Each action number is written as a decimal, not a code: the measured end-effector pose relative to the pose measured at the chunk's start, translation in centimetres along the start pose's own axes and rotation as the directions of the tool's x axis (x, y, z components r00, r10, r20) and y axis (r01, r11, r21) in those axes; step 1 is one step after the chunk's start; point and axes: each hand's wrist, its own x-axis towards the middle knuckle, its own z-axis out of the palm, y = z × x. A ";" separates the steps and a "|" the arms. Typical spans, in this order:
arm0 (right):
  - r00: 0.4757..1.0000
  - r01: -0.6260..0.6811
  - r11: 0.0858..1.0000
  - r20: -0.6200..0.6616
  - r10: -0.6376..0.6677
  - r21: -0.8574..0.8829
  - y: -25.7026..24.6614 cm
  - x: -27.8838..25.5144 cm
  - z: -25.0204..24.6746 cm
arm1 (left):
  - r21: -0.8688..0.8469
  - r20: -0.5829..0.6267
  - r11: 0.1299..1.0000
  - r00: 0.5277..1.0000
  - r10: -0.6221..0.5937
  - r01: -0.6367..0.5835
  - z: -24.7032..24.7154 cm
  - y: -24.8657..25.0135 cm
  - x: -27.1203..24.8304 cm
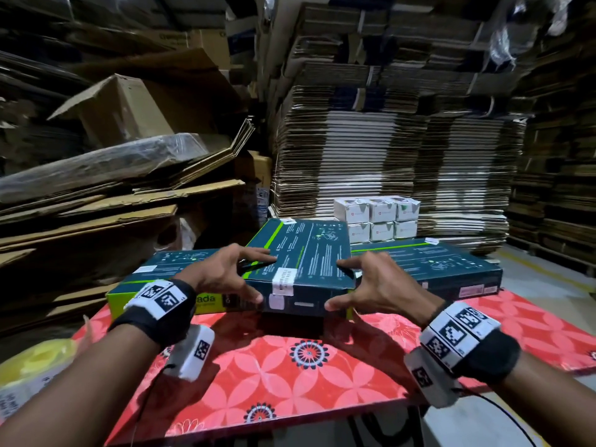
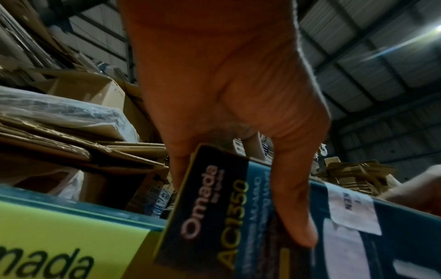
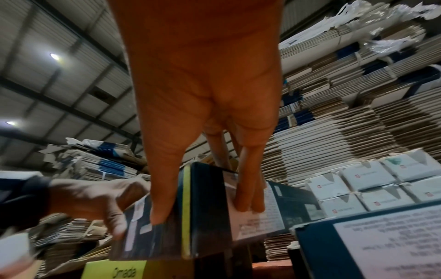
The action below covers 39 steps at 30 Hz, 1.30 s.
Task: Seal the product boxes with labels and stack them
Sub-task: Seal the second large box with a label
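Both my hands hold a flat dark teal product box [image 1: 303, 253] by its near corners. It sits level with the tops of two like boxes; its near end overhangs the cloth. My left hand [image 1: 254, 279] grips the near-left corner, thumb on the front side and fingers on top. My right hand [image 1: 338, 285] grips the near-right corner the same way. A white label [image 1: 283, 280] wraps over the near top edge. The left wrist view shows my left hand [image 2: 241, 188] on the box [image 2: 214, 217] and the label [image 2: 350, 211]. In the right wrist view my right hand [image 3: 205, 209] clamps the box corner [image 3: 210, 236].
A teal box with a lime-green side [image 1: 154, 285] lies at the left, and another teal box [image 1: 429, 266] at the right, on the table's red floral cloth [image 1: 290, 366]. Small white boxes [image 1: 377, 219] are stacked behind. Flattened cardboard stacks [image 1: 387, 140] surround the table. A yellow object [image 1: 35, 359] sits near left.
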 end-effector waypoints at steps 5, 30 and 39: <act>1.000 0.009 0.999 -0.006 -0.009 0.049 -1.5 -0.6 1.3 | 0.076 0.033 0.994 0.996 -0.081 0.079 -1.3 -1.0 0.3; 0.985 0.147 0.968 0.114 -0.126 -0.201 4.2 7.1 -1.6 | 0.569 -0.234 0.818 0.971 0.059 0.087 8.4 8.9 1.6; 0.960 0.256 0.909 0.197 -0.199 -0.328 4.0 8.9 1.6 | 0.495 -0.184 0.862 0.983 -0.017 0.107 6.1 10.1 1.6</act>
